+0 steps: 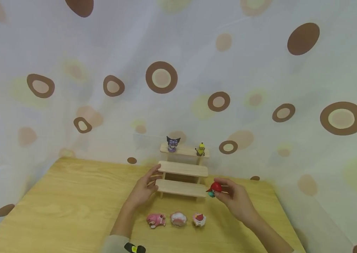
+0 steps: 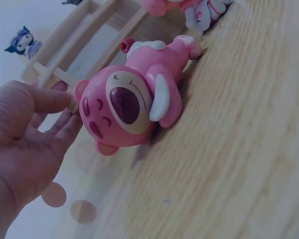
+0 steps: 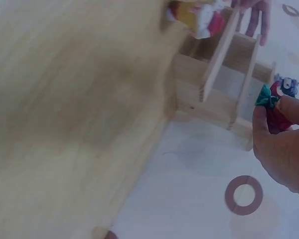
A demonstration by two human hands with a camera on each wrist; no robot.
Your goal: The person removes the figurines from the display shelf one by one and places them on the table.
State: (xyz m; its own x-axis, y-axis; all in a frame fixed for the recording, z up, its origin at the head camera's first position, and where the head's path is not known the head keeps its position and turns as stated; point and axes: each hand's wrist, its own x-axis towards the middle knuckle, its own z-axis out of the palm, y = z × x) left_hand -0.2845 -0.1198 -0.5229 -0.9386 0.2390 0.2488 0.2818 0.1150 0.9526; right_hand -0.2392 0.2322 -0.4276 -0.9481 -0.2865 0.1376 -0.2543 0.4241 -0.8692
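Observation:
My right hand (image 1: 236,202) pinches a small red-topped figurine (image 1: 216,187) with a teal lower part, between thumb and fingers. It is held in the air just off the right end of the lowest board of a three-tier wooden display shelf (image 1: 181,188). At the shelf's left end, my left hand (image 1: 141,189) holds the lower boards, thumb in front and fingers spread along the side. A dark-eared purple figurine (image 1: 172,144) and a yellow figurine (image 1: 200,150) stand on the top tier.
Before the shelf lie a pink bear figurine (image 2: 124,102), a white-and-pink figurine (image 1: 178,219) and a white figurine with a red top (image 1: 199,219). Wooden tabletop (image 1: 70,196) surrounds them. A spotted white sheet (image 1: 191,52) hangs close behind the shelf.

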